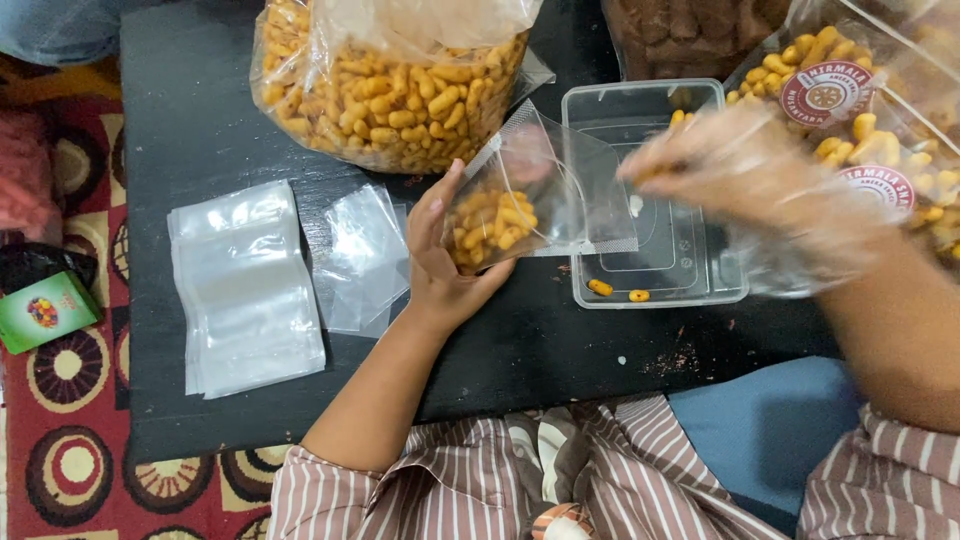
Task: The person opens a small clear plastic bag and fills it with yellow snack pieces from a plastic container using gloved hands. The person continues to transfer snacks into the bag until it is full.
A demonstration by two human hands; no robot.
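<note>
Carpet (70,380) with brown rings shows at the far left, a small green box (45,312) lying on it. On the black table (190,110) sits a stack of empty clear pouches (245,290), with looser ones (365,255) just beside. Behind them stands a big bag of orange snacks (390,85). The left hand (440,260) grips a small clear pouch (530,200) from below, thumb and fingers clasped around its partly filled bottom. The right hand (735,170), in a plastic glove and blurred, hovers over a clear tub (690,280); its grasp I cannot tell. Sealed snack packs (870,110) lie far right.
</note>
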